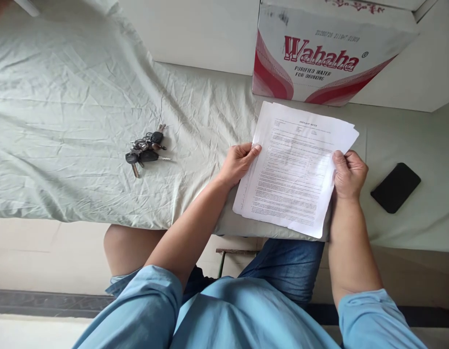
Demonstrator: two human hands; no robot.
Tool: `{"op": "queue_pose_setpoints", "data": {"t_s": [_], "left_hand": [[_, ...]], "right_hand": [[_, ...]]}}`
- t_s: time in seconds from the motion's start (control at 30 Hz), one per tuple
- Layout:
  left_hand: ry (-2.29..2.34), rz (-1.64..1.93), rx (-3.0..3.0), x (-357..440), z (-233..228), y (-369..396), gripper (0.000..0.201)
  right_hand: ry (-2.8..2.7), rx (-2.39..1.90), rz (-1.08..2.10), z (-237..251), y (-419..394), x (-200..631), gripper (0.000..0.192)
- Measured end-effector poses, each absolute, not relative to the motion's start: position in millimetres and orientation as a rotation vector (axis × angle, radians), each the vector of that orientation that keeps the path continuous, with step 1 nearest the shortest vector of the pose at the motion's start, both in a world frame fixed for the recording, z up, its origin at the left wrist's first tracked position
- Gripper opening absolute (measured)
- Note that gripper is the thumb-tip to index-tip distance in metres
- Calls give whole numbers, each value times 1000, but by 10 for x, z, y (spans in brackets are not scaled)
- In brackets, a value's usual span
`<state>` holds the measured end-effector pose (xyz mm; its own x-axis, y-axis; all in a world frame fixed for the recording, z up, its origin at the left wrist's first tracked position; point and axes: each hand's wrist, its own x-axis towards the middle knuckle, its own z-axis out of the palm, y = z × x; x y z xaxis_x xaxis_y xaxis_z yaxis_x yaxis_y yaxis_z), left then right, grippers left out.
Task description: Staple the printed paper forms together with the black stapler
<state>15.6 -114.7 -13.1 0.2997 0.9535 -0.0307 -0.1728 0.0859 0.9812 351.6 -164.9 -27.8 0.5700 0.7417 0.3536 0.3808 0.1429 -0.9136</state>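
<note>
Both forearms reach forward from light blue sleeves, bent at the elbows, and meet a stack of papers [295,172] from either side. The left hand [238,162] grips the stack's left edge, thumb laid flat on the top sheet and fingers curled beneath. The right hand [350,173] pinches the right edge, thumb on top, the other fingers folded behind the sheets. The papers, slightly fanned and tilted, sit over the near edge of a bed covered by a wrinkled pale green sheet [82,97]. A bunch of keys [146,148] lies on the sheet, well left of the left hand. A black phone [395,187] lies just right of the right hand. A Wahaha box [319,53] stands beyond the papers.
</note>
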Motion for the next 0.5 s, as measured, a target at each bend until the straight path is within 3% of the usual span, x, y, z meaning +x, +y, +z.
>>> {"op": "queue_pose_setpoints", "data": {"t_s": [0.5], "left_hand": [[879,1073,1165,157,-122,-1148,75]], "right_hand": [[-826,-1485,349,-213,-1632,3536,49]]}}
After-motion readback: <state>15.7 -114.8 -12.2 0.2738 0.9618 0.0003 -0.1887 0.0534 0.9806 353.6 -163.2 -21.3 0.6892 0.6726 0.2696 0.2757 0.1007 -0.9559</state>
